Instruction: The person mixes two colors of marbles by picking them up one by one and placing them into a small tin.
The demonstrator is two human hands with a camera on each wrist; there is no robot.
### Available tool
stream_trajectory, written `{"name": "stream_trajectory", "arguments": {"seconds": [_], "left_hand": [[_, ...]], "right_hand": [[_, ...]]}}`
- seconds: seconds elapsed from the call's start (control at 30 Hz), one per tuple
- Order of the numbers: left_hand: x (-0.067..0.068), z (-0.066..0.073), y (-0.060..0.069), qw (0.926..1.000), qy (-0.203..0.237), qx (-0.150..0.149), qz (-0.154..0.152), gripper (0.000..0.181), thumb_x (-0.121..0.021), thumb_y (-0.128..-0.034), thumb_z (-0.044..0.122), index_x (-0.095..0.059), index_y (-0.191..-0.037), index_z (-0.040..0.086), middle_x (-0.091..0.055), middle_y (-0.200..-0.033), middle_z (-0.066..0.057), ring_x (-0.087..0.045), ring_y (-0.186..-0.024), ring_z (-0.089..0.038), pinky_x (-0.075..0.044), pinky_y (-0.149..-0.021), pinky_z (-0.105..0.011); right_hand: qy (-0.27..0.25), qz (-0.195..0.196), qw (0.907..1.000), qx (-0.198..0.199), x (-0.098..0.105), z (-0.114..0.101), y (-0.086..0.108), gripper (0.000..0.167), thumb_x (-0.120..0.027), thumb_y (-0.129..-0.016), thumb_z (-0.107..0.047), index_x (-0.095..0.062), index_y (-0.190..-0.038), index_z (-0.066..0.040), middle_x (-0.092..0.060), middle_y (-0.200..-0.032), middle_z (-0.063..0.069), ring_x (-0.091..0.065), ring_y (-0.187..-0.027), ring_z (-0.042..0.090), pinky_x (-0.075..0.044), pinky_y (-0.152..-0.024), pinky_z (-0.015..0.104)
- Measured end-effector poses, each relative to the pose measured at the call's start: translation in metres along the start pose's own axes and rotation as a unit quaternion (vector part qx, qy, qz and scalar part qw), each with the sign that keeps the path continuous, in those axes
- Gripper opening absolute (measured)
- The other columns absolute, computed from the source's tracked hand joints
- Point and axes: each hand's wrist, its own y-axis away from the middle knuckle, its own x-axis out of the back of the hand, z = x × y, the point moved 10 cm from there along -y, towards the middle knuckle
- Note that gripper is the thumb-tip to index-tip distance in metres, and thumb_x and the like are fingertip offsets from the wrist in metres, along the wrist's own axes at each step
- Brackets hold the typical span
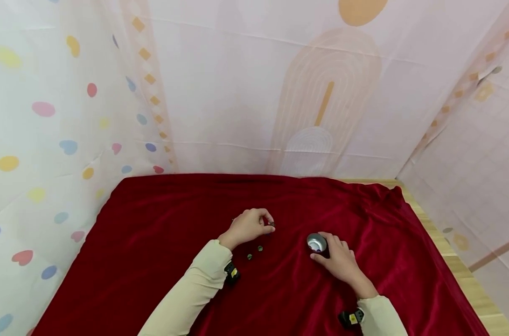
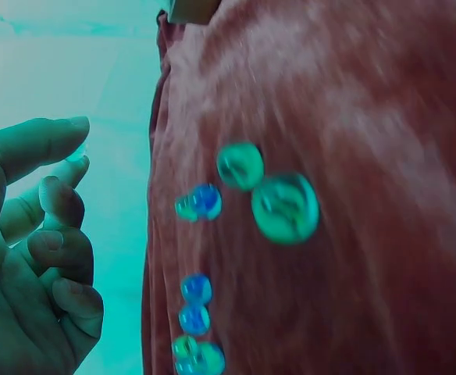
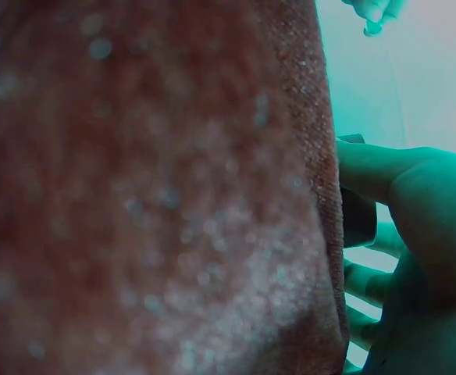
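My left hand (image 1: 247, 227) is held over the red cloth and pinches a small glass marble (image 1: 272, 224) between thumb and forefinger. In the left wrist view the marble (image 2: 78, 152) shows only as a pale glint at the fingertips. To the right, my right hand (image 1: 340, 259) grips a small round cup (image 1: 317, 242) with a silvery inside and a dark outer wall. Something small lies in it, too small to tell. Two green marbles (image 1: 260, 248) lie on the cloth below my left hand. Several green and blue marbles (image 2: 285, 208) appear in the left wrist view.
A wrinkled red velvet cloth (image 1: 162, 242) covers most of the table. The bare wooden edge (image 1: 468, 284) shows along the right side. Patterned white curtains (image 1: 220, 93) hang behind and on both sides.
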Motion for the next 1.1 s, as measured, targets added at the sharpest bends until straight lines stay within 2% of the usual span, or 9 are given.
{"name": "stream_trajectory", "arguments": {"seconds": [0.13,0.43,0.8,1.1], "left_hand": [[-0.009,0.010,-0.004,0.9998,0.004,-0.014,-0.009,0.012,-0.070,-0.0879,0.025,-0.069,-0.096,0.016,-0.054,-0.066,0.003,-0.045,-0.053,-0.009,-0.036,-0.050,-0.023],[-0.022,0.026,-0.012,0.9996,0.009,-0.024,-0.013,0.014,-0.071,-0.0866,0.027,-0.070,-0.096,0.017,-0.054,-0.066,0.004,-0.044,-0.052,-0.008,-0.035,-0.048,-0.022],[-0.037,0.043,-0.020,0.9989,0.012,-0.034,-0.030,0.016,-0.070,-0.0874,0.026,-0.070,-0.099,0.016,-0.055,-0.065,0.004,-0.045,-0.053,-0.007,-0.037,-0.049,-0.022],[-0.062,0.055,-0.028,0.9978,-0.004,-0.034,-0.056,0.017,-0.071,-0.0872,0.027,-0.071,-0.099,0.016,-0.055,-0.063,0.007,-0.046,-0.054,-0.005,-0.037,-0.051,-0.021]], "right_hand": [[0.001,0.000,1.0000,0.000,-0.001,0.001,0.000,0.062,-0.073,-0.085,-0.034,-0.046,-0.136,-0.011,-0.055,-0.127,0.013,-0.048,-0.110,0.033,-0.034,-0.079,0.042],[0.004,0.000,1.0000,-0.007,-0.001,0.001,-0.001,0.061,-0.073,-0.085,-0.034,-0.047,-0.136,-0.011,-0.056,-0.126,0.013,-0.048,-0.111,0.034,-0.036,-0.081,0.047],[0.004,0.001,1.0000,-0.005,-0.002,0.000,-0.004,0.061,-0.072,-0.086,-0.032,-0.046,-0.137,-0.010,-0.055,-0.127,0.013,-0.048,-0.111,0.035,-0.035,-0.080,0.045],[0.005,0.004,0.9999,-0.008,-0.003,0.002,-0.003,0.061,-0.073,-0.085,-0.031,-0.046,-0.136,-0.011,-0.056,-0.125,0.013,-0.048,-0.108,0.034,-0.034,-0.078,0.043]]}}
